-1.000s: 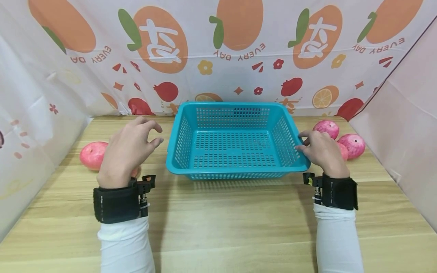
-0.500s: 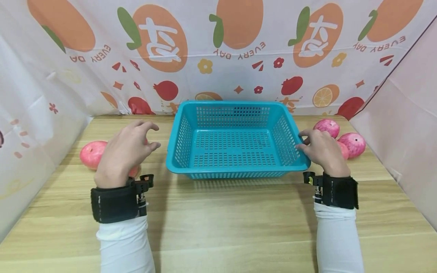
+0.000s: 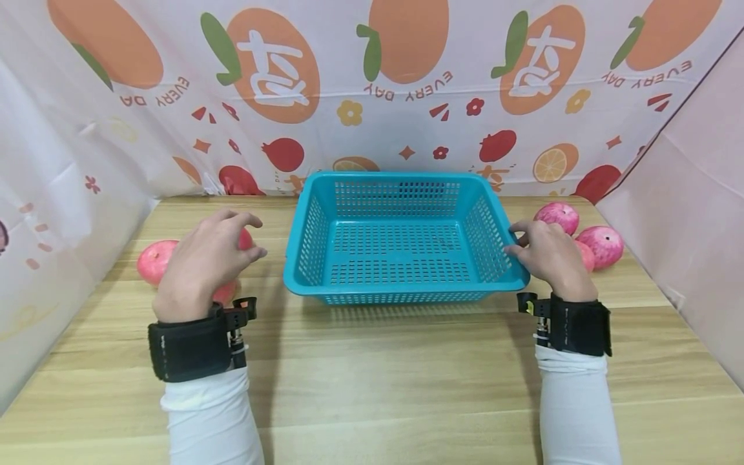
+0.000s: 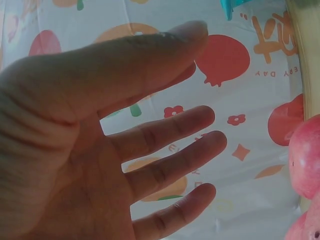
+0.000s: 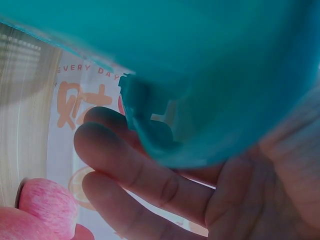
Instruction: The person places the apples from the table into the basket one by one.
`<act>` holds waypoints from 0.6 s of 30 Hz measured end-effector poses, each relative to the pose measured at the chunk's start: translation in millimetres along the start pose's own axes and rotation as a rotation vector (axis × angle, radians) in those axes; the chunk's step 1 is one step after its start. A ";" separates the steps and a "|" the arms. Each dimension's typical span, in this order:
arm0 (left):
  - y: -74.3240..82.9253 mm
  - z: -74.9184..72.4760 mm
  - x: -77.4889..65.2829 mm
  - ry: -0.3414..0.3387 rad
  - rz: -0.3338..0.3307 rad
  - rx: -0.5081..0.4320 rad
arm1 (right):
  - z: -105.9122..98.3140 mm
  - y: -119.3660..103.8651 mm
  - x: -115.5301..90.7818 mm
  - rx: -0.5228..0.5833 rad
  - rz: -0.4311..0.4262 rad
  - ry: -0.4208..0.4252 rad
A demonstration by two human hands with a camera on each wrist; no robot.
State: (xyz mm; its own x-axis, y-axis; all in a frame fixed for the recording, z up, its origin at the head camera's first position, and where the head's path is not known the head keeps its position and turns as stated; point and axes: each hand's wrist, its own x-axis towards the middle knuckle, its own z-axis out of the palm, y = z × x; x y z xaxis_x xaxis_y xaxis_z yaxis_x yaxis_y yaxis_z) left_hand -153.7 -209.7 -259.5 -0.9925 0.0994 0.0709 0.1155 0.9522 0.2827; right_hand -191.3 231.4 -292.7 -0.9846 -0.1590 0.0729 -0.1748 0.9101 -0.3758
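A turquoise plastic basket with slotted walls stands on the wooden table, nothing inside it. At its right rim, my right hand grips the edge. In the right wrist view, the fingers curl beneath the rim. To the left of the basket, my left hand hovers above the apples, holding nothing. The left wrist view shows its fingers spread and loosely bent. One red apple shows left of that hand. Another apple peeks out behind its fingers, and a third lies partly hidden under the palm.
Beyond the right hand lie more apples: a striped one at the back, another to the right, and one partly covered by the hand. A fruit-print cloth hangs behind the table, with white cloth at both sides.
My left hand has drifted left, away from the basket, so more of the apple behind its fingers shows. The right hand and the basket stay in place.
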 end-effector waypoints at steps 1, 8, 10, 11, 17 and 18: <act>-0.7 0.0 0.1 -0.002 -0.003 0.000 | 0.1 0.0 0.0 0.001 0.001 0.000; -7.2 0.6 1.0 -0.031 -0.021 -0.019 | -0.2 -0.2 0.0 -0.002 0.002 0.001; -9.1 0.6 1.4 -0.041 -0.032 -0.025 | -0.2 0.0 0.4 -0.002 0.002 0.001; -9.9 0.5 1.7 -0.044 -0.037 -0.026 | -0.3 0.1 0.6 -0.002 0.001 0.000; -13.0 0.5 2.6 -0.063 -0.064 -0.027 | -0.2 -0.1 0.4 0.000 -0.003 0.010; -13.5 0.6 2.5 -0.068 -0.069 -0.027 | -0.3 -0.1 0.3 -0.001 -0.003 0.013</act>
State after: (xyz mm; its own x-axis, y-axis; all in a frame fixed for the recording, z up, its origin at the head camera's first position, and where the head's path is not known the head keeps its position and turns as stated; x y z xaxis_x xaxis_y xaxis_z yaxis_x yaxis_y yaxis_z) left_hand -157.8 -222.1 -263.7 -0.9984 0.0543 -0.0140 0.0473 0.9494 0.3106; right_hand -191.6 231.4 -292.3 -0.9839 -0.1567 0.0862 -0.1777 0.9100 -0.3745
